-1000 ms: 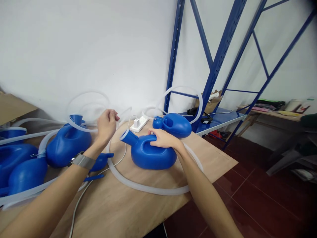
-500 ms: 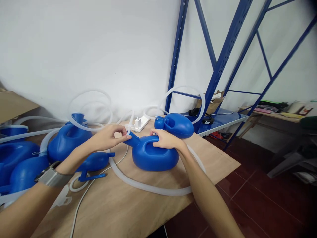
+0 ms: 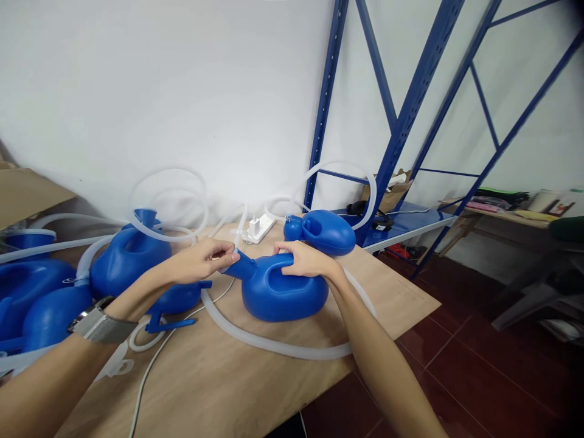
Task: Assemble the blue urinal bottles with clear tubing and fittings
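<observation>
Blue jug is between the person's two hands, its base down near the middle of the tabletop. At its angled spout, the thumb and forefinger of the left hand come together at the upper edge of the mouth; whether they pinch the rim itself or something small on it, I cannot tell. The fingers of the right hand curl around the handle on top, the thumb on the far side.

The step in hand looks like close work at the mouth, with the right hand steadying the body. The next move probably calls for a firm hold on the handle and a careful left pinch, so the spout does not swing away.

The jug's wall is opaque and its mouth mostly turned from view, so its contents cannot be told. Just behind it lies a second jug with a round cap at its neck. To the left, an upright jug has a flared mouth, its inside hidden. A clear tube curves across the tabletop in front, and farther out a cardboard box hides whatever it holds.
</observation>
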Demonstrator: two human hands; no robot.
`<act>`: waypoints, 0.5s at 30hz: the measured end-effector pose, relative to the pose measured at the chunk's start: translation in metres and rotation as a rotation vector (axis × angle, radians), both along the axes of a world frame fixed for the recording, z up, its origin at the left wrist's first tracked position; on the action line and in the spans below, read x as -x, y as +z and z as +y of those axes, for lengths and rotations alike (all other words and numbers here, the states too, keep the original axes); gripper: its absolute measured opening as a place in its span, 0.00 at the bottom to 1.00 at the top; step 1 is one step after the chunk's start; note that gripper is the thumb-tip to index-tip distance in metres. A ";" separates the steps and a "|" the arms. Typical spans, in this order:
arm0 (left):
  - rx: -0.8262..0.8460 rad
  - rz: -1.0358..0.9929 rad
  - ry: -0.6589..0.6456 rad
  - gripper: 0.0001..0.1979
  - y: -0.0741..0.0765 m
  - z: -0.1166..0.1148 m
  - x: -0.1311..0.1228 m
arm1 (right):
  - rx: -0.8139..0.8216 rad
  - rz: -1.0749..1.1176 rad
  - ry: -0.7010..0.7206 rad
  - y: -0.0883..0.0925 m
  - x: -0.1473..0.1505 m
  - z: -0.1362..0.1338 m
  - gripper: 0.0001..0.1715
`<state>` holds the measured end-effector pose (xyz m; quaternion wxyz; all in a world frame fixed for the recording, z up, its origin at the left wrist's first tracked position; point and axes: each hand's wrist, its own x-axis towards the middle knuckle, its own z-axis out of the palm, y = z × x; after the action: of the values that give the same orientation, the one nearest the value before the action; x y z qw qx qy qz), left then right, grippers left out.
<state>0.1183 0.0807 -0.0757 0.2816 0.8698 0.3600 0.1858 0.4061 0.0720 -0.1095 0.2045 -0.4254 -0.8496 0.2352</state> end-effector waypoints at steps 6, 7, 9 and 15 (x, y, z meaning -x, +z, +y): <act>0.096 -0.001 -0.027 0.26 0.004 0.002 0.000 | -0.023 -0.023 0.001 0.000 0.001 0.000 0.12; 0.100 0.000 -0.031 0.26 0.005 0.003 0.000 | -0.025 -0.029 -0.004 0.000 0.001 0.000 0.13; 0.104 0.000 -0.045 0.26 0.007 0.004 0.000 | -0.024 -0.036 -0.017 -0.001 0.001 0.001 0.14; 0.045 -0.021 0.010 0.23 0.000 -0.004 0.004 | -0.035 -0.032 -0.021 -0.004 0.000 0.003 0.14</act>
<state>0.1144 0.0767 -0.0754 0.3039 0.8596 0.3652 0.1882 0.4060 0.0747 -0.1136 0.2007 -0.4345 -0.8523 0.2109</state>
